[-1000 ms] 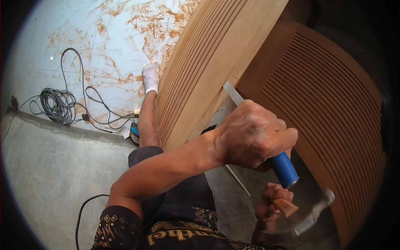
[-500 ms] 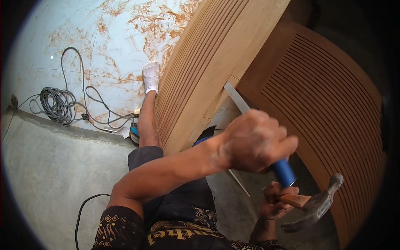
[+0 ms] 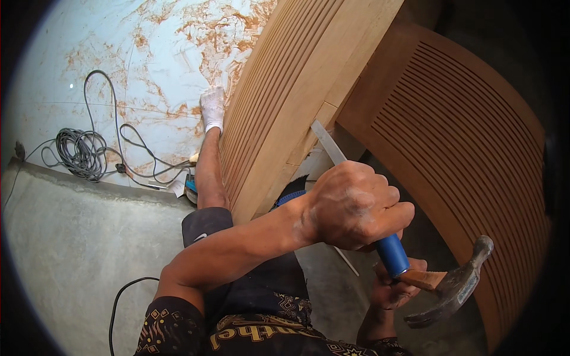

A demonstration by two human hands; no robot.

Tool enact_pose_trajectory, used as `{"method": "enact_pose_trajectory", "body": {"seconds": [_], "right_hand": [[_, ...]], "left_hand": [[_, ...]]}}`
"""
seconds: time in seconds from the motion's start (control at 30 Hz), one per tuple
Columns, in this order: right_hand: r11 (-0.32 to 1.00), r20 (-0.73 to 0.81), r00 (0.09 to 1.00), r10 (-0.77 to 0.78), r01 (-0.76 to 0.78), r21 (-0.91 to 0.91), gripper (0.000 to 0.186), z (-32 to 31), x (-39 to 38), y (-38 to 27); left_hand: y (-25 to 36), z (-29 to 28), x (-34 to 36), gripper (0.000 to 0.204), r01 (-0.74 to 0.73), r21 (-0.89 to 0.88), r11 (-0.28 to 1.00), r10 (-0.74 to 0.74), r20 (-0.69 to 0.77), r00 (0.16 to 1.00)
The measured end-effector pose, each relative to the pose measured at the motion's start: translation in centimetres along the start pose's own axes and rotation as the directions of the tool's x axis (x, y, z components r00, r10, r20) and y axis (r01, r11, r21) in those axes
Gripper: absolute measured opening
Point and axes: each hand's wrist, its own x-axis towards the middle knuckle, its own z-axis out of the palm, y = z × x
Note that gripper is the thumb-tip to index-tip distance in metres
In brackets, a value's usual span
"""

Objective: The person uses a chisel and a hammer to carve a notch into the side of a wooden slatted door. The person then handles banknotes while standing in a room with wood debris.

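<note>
My left hand (image 3: pixel 361 204) is wrapped round a chisel (image 3: pixel 392 256) with a blue handle and a flat metal blade. The blade's tip meets the edge of a ribbed wooden panel (image 3: pixel 332 74), close to a joint line in the wood. Below the chisel's handle end, my right hand (image 3: pixel 393 292) grips a claw hammer (image 3: pixel 454 296) by its wooden handle. The hammer's worn metal head points away to the right, and part of the right hand's fingers is hidden behind the chisel and the hammer handle.
A second slatted wooden panel (image 3: pixel 404 107) stands at the right. On the left, a coiled grey cable (image 3: pixel 83 153) lies on a pale, dust-stained sheet (image 3: pixel 53 89). My leg (image 3: pixel 211 169), with a white sock, stretches along the panel. A blue-and-black item (image 3: pixel 290 199) sits below the panel edge.
The left hand and chisel have shifted slightly left, with the tip still at the panel edge. The hammer head has risen a little, and its handle now appears close to the chisel's end.
</note>
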Motion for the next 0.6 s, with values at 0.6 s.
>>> {"method": "enact_pose_trajectory", "body": {"seconds": [0.6], "right_hand": [[0.98,0.017,0.999,-0.033,0.036,-0.194,0.07,0.42,0.52,-0.75]], "left_hand": [[0.16,-0.5,-0.03,0.019,0.006,-0.02,1.0,-0.006,-0.01,1.0]]}}
